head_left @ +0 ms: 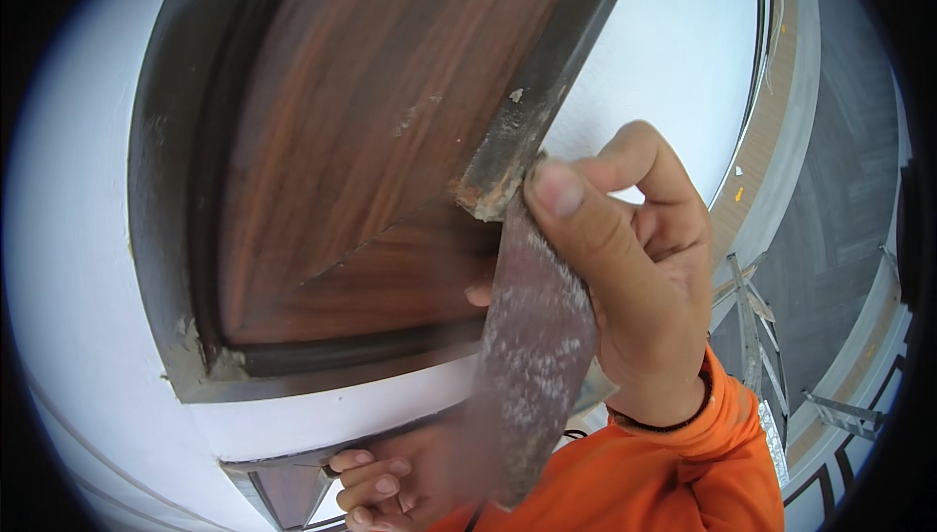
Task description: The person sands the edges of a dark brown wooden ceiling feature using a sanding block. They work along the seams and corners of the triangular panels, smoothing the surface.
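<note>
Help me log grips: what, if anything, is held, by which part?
The right hand holds a flat, white-speckled, purplish-brown strip by its upper end. Left hand: cannot tell.

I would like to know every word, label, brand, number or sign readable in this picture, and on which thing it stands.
There is no readable text here.
Orange mark on the tan border: too small to make out.
Brown flat piece in the right hand: whitish smears, no visible lettering.
</note>
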`<move>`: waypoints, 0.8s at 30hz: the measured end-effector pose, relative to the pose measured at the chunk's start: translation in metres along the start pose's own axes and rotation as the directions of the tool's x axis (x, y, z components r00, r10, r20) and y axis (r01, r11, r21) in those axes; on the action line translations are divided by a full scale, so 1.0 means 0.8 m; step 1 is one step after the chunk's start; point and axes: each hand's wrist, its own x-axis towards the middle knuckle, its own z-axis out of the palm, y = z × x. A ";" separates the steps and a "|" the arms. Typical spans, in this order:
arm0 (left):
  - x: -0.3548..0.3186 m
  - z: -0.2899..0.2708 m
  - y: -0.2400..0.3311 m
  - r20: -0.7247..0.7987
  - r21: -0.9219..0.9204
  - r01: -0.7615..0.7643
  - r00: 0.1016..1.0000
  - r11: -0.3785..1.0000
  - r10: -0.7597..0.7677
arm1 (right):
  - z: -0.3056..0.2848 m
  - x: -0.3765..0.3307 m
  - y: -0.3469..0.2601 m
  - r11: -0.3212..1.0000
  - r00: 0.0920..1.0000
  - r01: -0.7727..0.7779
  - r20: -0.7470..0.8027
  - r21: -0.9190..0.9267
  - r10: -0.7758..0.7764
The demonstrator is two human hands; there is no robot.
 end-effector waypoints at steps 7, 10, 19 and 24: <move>0.003 -0.010 -0.010 0.043 0.094 -0.158 0.987 0.983 0.155 | -0.001 0.002 -0.001 0.996 0.997 -0.011 -0.076 0.090 0.018; 0.007 -0.007 -0.009 0.121 0.002 -0.132 0.984 0.991 0.131 | -0.001 0.000 0.003 1.000 0.999 -0.006 -0.036 -0.014 0.005; 0.007 0.000 0.001 0.096 0.013 -0.093 0.991 0.996 0.091 | 0.008 -0.014 0.014 0.987 0.999 0.035 -0.021 0.154 -0.032; 0.007 0.002 0.000 0.091 0.025 -0.093 0.992 0.995 0.091 | 0.016 -0.001 0.006 0.988 0.991 0.001 -0.135 0.155 0.020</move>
